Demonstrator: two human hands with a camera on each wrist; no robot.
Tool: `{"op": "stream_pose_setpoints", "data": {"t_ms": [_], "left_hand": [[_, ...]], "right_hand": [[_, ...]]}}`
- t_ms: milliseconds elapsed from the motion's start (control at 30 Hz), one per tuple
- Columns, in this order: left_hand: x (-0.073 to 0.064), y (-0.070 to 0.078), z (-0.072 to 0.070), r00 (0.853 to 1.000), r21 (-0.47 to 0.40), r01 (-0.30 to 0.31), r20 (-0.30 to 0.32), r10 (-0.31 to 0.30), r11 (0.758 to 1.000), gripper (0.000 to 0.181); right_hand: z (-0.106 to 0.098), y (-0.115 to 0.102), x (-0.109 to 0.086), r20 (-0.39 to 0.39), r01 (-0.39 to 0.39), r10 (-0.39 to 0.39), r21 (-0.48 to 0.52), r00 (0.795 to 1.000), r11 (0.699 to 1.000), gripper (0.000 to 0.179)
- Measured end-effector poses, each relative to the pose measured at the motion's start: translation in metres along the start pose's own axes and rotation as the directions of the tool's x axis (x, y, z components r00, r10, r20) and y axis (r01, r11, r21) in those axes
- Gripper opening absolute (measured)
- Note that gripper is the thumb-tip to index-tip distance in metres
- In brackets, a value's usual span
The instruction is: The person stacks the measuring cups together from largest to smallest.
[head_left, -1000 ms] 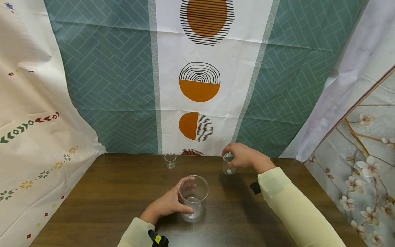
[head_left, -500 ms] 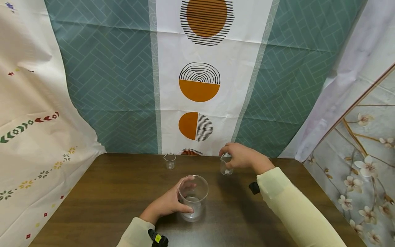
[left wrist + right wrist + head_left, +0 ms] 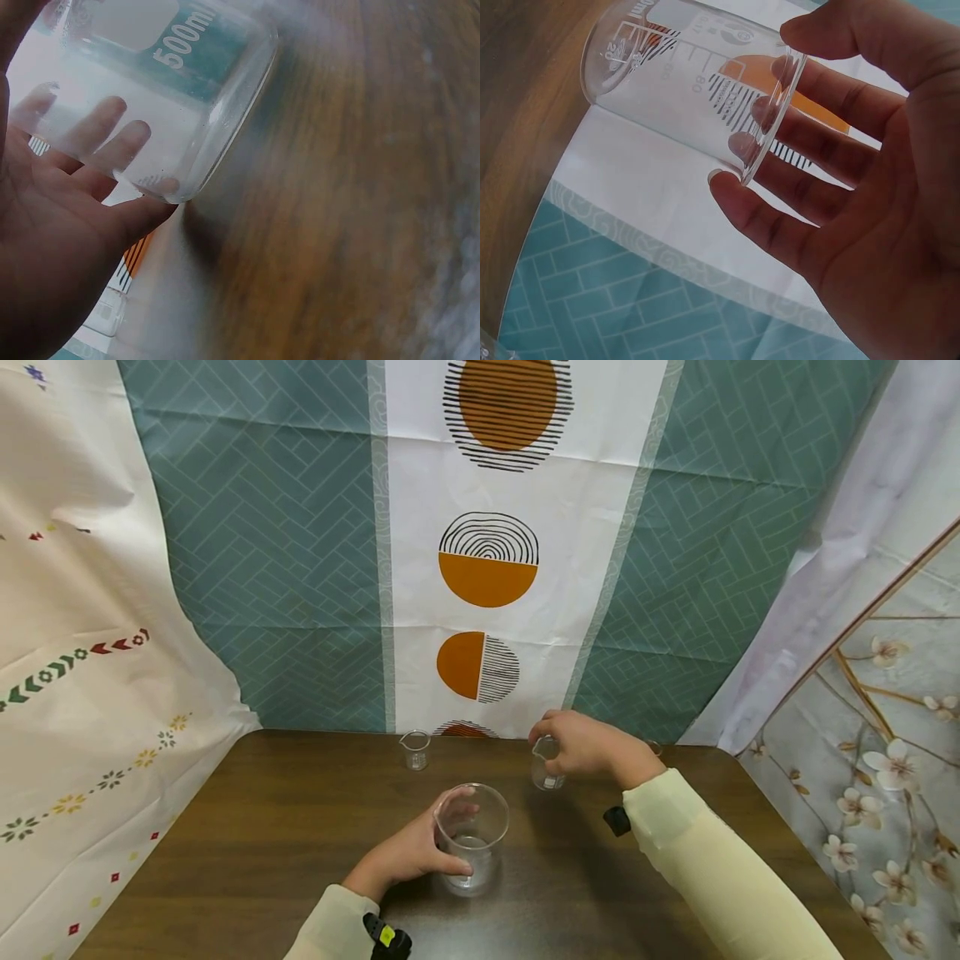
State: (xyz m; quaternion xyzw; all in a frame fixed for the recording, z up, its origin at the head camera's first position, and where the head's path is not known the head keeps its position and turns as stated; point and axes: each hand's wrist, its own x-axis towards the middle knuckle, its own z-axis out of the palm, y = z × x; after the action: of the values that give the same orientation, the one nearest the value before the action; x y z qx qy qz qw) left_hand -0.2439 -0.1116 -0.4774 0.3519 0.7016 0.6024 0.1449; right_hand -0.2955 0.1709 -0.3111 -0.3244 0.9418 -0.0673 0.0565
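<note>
A large clear glass beaker (image 3: 486, 831) stands upright at the middle of the table, marked 500ml in the left wrist view. My left hand (image 3: 408, 856) grips its side, thumb at the front and fingers round the back. Farther off to the right, my right hand (image 3: 588, 747) holds a smaller graduated beaker (image 3: 547, 770) by its rim from above. In the right wrist view, the thumb and fingertips pinch around that rim, and the beaker (image 3: 675, 82) looks see-through with white scale marks.
A tiny glass beaker (image 3: 416, 752) stands near the back edge, left of centre. Behind my right wrist shows part of another glass rim (image 3: 655, 747). Patterned cloth (image 3: 315, 568) hangs along the back of the brown table (image 3: 247, 843).
My right hand has shifted slightly left and a little nearer with the smaller beaker. The glass rim behind the wrist now shows more. My left hand keeps its grip on the large beaker.
</note>
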Motion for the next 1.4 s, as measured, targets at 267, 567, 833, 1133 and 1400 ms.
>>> {"op": "stream_pose_setpoints", "data": {"t_ms": [267,567,833,1133,1400], "left_hand": [[-0.001,-0.001,0.001,1.0,-0.006,-0.009,0.002,0.009,1.0,0.095],[0.0,0.0,-0.001,1.0,-0.009,-0.003,0.006,0.003,1.0,0.095],[0.0,-0.001,-0.001,1.0,-0.001,-0.001,0.007,0.001,1.0,0.096],[-0.001,0.0,0.0,1.0,0.013,0.017,0.012,-0.017,1.0,0.094],[-0.001,0.0,-0.001,1.0,0.02,0.024,0.007,-0.025,0.999,0.093]], "right_hand": [[0.001,-0.005,-0.004,0.015,-0.017,0.017,0.01,1.0,1.0,0.037],[-0.005,-0.013,-0.007,0.011,0.009,-0.009,-0.023,1.0,1.0,0.036],[-0.005,-0.018,-0.007,0.017,0.048,-0.047,-0.032,0.999,0.998,0.038],[-0.003,-0.022,-0.01,0.03,0.058,-0.057,-0.033,0.998,0.998,0.034],[-0.005,-0.029,-0.012,0.039,0.071,-0.07,-0.03,0.997,0.997,0.036]]}}
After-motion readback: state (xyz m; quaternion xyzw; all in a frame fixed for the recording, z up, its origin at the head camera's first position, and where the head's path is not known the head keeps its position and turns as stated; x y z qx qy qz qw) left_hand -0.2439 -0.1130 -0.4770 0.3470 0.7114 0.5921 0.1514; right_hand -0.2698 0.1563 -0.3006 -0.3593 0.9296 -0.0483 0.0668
